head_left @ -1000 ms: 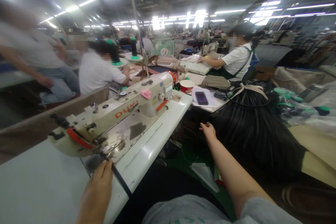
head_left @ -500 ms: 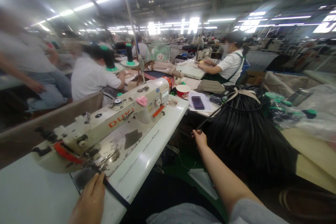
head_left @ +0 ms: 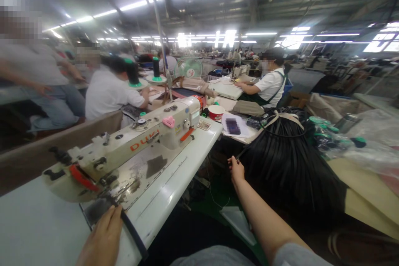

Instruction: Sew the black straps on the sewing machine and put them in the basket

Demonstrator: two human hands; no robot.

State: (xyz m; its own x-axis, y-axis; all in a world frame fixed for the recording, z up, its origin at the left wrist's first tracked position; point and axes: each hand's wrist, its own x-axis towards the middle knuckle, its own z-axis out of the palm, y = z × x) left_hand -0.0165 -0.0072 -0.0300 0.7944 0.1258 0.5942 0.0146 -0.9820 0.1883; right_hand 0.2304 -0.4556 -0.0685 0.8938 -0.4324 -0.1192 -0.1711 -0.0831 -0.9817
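My left hand (head_left: 104, 235) lies on the sewing machine table, fingers stretched out and close together. Its fingertips touch a black strip (head_left: 132, 228), which runs from the needle area toward the table's front edge. Just beyond the fingers stands the sewing machine (head_left: 146, 139), a cream body with orange lettering; the needle itself is hidden. Out to the right, my right hand (head_left: 237, 168) is closed in a pinch on a thin black strip. That strip leads up to a large bundle of black strips (head_left: 280, 162), tied at the top with a beige band (head_left: 285, 116).
A red-and-white tub (head_left: 216, 113) and a phone on white paper (head_left: 233, 126) sit behind the machine table. Bagged thread spools (head_left: 330, 135) lie right of the bundle. Co-workers (head_left: 107, 91) sit at other tables, and a person (head_left: 40, 79) stands at left.
The view has shifted slightly. The near end of the strip by my left hand has moved left and down, and now curves more. My right hand keeps its pinch in nearly the same place.
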